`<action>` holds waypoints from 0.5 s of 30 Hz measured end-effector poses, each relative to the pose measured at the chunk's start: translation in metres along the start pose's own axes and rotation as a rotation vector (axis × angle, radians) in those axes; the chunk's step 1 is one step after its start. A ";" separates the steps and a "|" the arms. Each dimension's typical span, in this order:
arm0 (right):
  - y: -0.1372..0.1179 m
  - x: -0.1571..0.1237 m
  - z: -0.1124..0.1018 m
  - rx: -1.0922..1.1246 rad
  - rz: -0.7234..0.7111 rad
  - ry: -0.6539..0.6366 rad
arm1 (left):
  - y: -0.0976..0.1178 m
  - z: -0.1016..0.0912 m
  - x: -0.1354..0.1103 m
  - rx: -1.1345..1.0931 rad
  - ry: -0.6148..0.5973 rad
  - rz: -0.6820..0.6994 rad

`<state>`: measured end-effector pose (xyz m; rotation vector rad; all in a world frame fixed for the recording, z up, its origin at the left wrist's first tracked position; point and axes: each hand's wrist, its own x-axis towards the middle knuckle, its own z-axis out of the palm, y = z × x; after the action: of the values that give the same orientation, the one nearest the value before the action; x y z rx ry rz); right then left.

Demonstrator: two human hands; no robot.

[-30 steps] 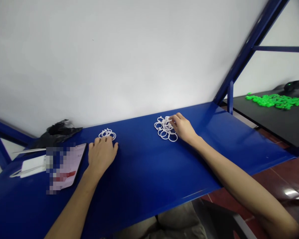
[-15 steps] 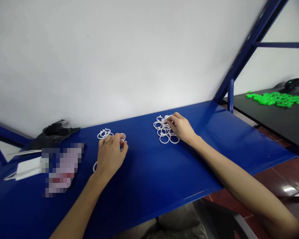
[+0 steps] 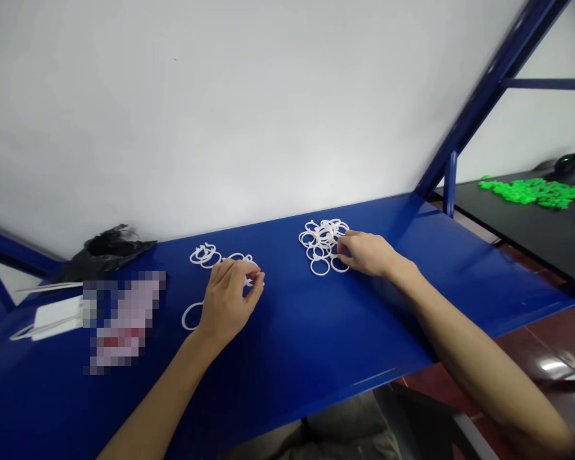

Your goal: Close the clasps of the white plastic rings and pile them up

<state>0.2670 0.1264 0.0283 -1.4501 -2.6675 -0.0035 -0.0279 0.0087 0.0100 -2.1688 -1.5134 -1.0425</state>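
My left hand (image 3: 230, 299) is closed in a pinch, with a white plastic ring (image 3: 248, 282) at its fingertips, mostly hidden behind the fingers. More white rings lie around it: a small cluster (image 3: 205, 255) beyond its knuckles, another (image 3: 236, 256) just past the fingers, and a single ring (image 3: 190, 316) partly covered by the wrist. On the right, a heap of thin white rings (image 3: 321, 236) with small knobs lies on the blue tabletop (image 3: 287, 326). At the heap's near right edge, my right hand (image 3: 367, 252) has its fingers closed on one ring (image 3: 339, 264).
On the left lie a crumpled black bag (image 3: 108, 253), a white card-like piece with a loop (image 3: 60, 317) and a blurred pinkish packet (image 3: 129, 319). A white wall stands behind. Green pieces (image 3: 531, 191) cover part of a black table (image 3: 503, 220) beyond a blue post (image 3: 450, 182).
My left hand has shifted right, uncovering more of the ring near its wrist. My right hand has drawn back from the heap's middle to its near right edge.
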 end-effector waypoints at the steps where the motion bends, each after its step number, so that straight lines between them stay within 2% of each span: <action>1: 0.001 0.001 0.001 -0.002 0.005 0.000 | 0.000 0.000 0.000 -0.005 0.004 0.010; 4: 0.002 0.001 0.001 0.004 0.015 0.007 | 0.001 0.002 -0.001 -0.020 0.007 0.055; 8: 0.001 0.001 0.000 0.011 0.015 -0.039 | 0.002 0.004 -0.001 -0.045 -0.057 0.089; 12: 0.000 -0.001 -0.006 0.004 0.010 -0.088 | 0.001 0.009 -0.003 -0.051 -0.169 0.092; 15: 0.002 -0.002 -0.009 0.006 0.018 -0.090 | 0.000 0.012 -0.005 -0.034 -0.302 0.074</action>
<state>0.2709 0.1253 0.0371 -1.5069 -2.7219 0.0725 -0.0240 0.0128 -0.0019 -2.4742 -1.5311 -0.7472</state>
